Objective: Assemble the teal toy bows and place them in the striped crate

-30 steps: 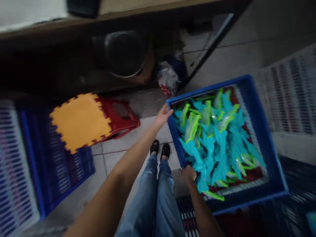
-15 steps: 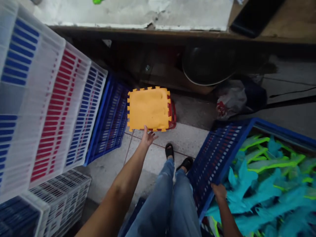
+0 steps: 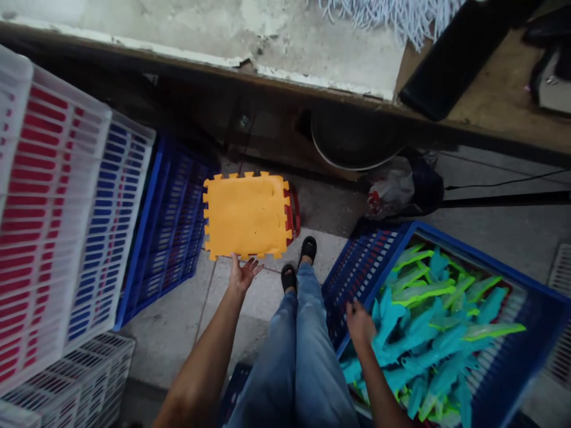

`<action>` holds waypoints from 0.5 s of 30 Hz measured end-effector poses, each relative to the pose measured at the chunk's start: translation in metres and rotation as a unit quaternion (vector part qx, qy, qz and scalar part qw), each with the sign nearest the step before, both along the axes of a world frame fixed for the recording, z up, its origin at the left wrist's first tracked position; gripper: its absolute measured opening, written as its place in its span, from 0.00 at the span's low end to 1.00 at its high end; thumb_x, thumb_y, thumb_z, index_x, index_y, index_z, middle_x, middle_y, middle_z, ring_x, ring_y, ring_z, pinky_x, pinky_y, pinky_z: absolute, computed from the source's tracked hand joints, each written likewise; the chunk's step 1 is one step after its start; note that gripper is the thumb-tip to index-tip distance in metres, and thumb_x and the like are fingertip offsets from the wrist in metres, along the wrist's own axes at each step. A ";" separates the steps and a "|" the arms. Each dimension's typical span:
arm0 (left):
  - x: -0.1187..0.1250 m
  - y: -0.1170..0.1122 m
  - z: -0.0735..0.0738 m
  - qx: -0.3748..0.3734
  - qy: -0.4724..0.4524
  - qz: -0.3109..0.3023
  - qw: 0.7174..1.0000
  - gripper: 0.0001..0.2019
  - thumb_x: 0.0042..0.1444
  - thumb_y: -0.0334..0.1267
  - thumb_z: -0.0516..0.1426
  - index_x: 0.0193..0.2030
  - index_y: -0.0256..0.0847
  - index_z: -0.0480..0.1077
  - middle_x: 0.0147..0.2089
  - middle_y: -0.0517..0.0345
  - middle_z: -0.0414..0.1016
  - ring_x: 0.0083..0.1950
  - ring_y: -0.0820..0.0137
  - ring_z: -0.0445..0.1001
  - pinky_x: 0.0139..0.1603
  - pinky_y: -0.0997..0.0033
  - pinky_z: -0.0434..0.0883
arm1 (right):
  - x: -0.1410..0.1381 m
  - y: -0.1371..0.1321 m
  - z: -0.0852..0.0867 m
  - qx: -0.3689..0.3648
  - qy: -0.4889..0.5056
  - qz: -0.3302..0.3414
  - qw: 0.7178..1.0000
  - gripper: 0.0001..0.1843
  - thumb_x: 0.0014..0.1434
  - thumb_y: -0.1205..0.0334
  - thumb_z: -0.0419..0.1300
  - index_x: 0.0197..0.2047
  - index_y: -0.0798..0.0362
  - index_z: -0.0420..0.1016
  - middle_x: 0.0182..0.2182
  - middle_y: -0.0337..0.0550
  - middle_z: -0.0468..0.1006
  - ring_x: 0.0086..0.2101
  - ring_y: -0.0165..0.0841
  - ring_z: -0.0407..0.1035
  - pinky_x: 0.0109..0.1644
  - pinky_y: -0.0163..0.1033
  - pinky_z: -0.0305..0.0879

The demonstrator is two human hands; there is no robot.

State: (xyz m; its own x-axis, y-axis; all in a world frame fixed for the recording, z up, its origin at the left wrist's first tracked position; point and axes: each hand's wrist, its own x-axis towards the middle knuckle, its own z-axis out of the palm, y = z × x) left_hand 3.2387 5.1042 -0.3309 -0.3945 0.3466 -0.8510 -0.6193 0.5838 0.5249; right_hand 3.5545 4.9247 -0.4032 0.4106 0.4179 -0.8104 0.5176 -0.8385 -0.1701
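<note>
My left hand (image 3: 243, 274) is open, palm up and fingers spread, at the near edge of a yellow foam mat (image 3: 246, 215) with jigsaw edges. The mat lies flat on top of a red object (image 3: 295, 214), mostly hidden beneath it; I cannot tell whether my fingers touch the mat. At the near-left rim of a blue plastic crate (image 3: 361, 252), my right hand (image 3: 361, 326) looks bent and slightly blurred. Whether it grips the rim is unclear. Inside the crate is a heap of turquoise and lime-green soft-looking pieces (image 3: 428, 333).
White, red and blue slotted crates (image 3: 49, 226) stand on the left, with a blue crate (image 3: 167, 220) beside them. A worktable (image 3: 178, 35) spans the top, bearing a black object (image 3: 446, 65) and pale fringe (image 3: 397, 15). Underneath are a dark round basin (image 3: 357, 139) and a plastic bag (image 3: 392, 187).
The view has shifted, showing more of the worktable and the right crate. My feet have stepped. My left hand stays spread by the mat; my right hand has moved slightly along the crate rim.
</note>
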 end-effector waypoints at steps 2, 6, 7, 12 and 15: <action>0.009 0.013 0.000 0.027 0.003 0.013 1.000 0.25 0.61 0.57 0.47 0.60 0.49 0.61 0.41 0.50 0.72 0.41 0.64 0.75 0.43 0.52 0.76 | -0.011 0.091 0.014 0.161 0.079 0.000 0.984 0.29 0.62 0.48 0.50 0.60 0.57 0.66 0.55 0.57 0.72 0.56 0.44 0.66 0.61 0.44 0.58; 0.021 0.039 -0.002 0.030 0.038 0.068 0.997 0.20 0.62 0.47 0.53 0.59 0.45 0.64 0.44 0.52 0.76 0.45 0.66 0.76 0.45 0.64 0.76 | -0.071 0.284 0.023 0.294 0.330 -0.041 0.896 0.49 0.55 0.45 0.59 0.70 0.60 0.41 0.64 0.55 0.58 0.62 0.38 0.58 0.62 0.41 0.58; 0.021 0.041 -0.003 0.021 0.040 0.075 0.996 0.20 0.62 0.46 0.53 0.59 0.45 0.64 0.44 0.52 0.76 0.45 0.66 0.76 0.44 0.64 0.76 | -0.089 0.315 0.025 0.296 0.353 -0.027 0.887 0.52 0.53 0.45 0.62 0.70 0.59 0.40 0.63 0.55 0.60 0.61 0.38 0.59 0.62 0.41 0.59; -0.004 0.017 -0.002 0.013 0.053 0.086 0.995 0.17 0.61 0.48 0.52 0.53 0.45 0.69 0.44 0.55 0.78 0.43 0.66 0.77 0.43 0.65 0.76 | -0.156 0.316 0.030 0.259 0.331 0.012 0.907 0.52 0.49 0.51 0.67 0.68 0.57 0.44 0.56 0.52 0.70 0.56 0.39 0.65 0.58 0.42 0.63; -0.032 -0.013 0.011 -0.053 0.136 0.022 0.989 0.16 0.59 0.50 0.52 0.47 0.44 0.71 0.43 0.54 0.78 0.47 0.64 0.77 0.44 0.66 0.76 | -0.181 0.255 0.038 0.186 0.319 0.036 0.929 0.46 0.52 0.53 0.65 0.67 0.55 0.47 0.54 0.50 0.72 0.53 0.38 0.68 0.54 0.40 0.66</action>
